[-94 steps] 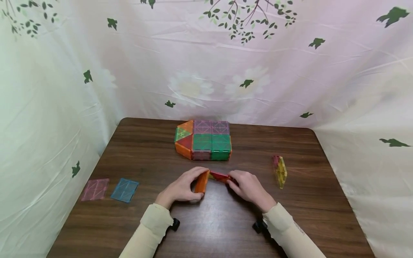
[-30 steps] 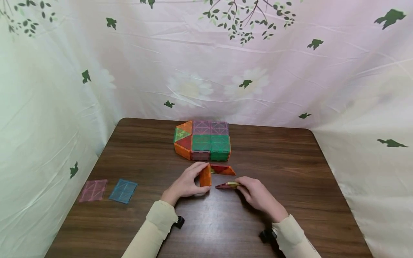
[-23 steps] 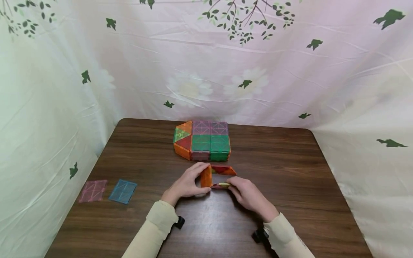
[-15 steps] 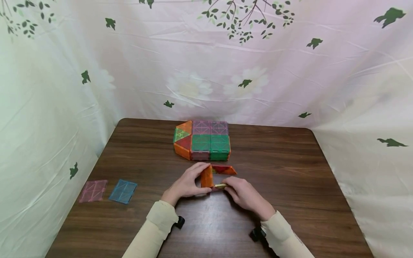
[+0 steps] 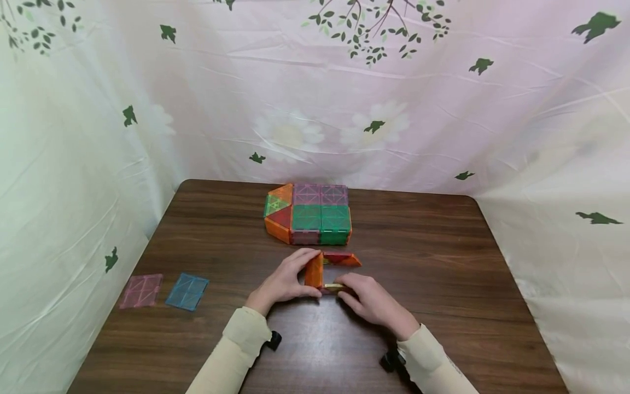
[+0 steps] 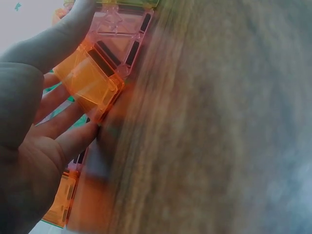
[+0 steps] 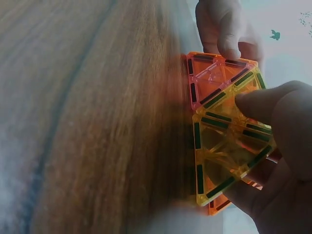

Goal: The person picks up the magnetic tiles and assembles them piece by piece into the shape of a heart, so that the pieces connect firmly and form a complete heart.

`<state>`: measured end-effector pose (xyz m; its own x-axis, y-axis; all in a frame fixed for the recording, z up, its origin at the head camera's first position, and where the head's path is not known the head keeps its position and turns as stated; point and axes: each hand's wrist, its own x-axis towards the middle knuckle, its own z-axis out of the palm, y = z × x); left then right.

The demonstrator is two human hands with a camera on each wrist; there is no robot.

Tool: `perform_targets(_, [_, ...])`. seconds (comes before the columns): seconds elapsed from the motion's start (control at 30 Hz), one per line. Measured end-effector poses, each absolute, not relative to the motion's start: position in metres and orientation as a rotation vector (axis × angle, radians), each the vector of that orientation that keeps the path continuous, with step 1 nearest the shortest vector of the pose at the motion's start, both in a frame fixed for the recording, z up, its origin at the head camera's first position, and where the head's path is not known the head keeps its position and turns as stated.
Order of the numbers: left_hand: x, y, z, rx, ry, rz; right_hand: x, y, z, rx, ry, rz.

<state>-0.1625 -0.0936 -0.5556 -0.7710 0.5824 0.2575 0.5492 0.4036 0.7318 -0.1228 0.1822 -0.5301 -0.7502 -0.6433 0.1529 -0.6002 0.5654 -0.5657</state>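
Note:
Between the thumb and fingers of my left hand (image 5: 284, 282), an orange magnetic tile (image 5: 314, 272) stands on edge. Behind it, a row of red and orange tiles (image 5: 343, 260) extends right, joined at its far edge. My right hand (image 5: 376, 302) pinches a panel of triangular tiles, its yellow tile (image 7: 226, 153) nearest the palm. The panel's pink triangle (image 7: 207, 78) meets the orange tile's near edge, close to the left thumb. In the left wrist view, pink tile parts (image 6: 117, 36) show beside the orange tile (image 6: 85, 80).
Farther back on the dark wooden table (image 5: 418, 230) stands a closed block of green, purple, orange and red tiles (image 5: 321, 218). Flat at the left lie a pink square tile (image 5: 141, 291) and a blue square tile (image 5: 187, 291). Patterned cloth (image 5: 315, 82) hangs around the table.
The yellow and pink panel, earlier lying apart at the right, came over in my right hand and now meets the orange tile's near edge. My left hand keeps holding the orange tile.

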Motion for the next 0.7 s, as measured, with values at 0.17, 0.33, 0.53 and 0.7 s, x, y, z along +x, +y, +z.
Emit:
perform_targets(0.17, [-0.162, -0.093, -0.555, 1.046, 2.593, 1.342, -0.124, 0.191, -0.528, -1.089, 2.702, -0.968])
perform_targets(0.33, [-0.162, -0.093, -0.554, 1.01, 2.581, 1.35, -0.128, 0.203, -0.526, -1.132, 2.743, -1.003])
perform_targets(0.53, [-0.161, -0.094, -0.55, 0.972, 2.577, 1.334, -0.13, 0.209, -0.525, -1.126, 2.754, -0.983])
perform_targets(0.7, [-0.16, -0.094, -0.547, 0.956, 2.579, 1.306, -0.129, 0.209, -0.523, -1.076, 2.738, -0.965])
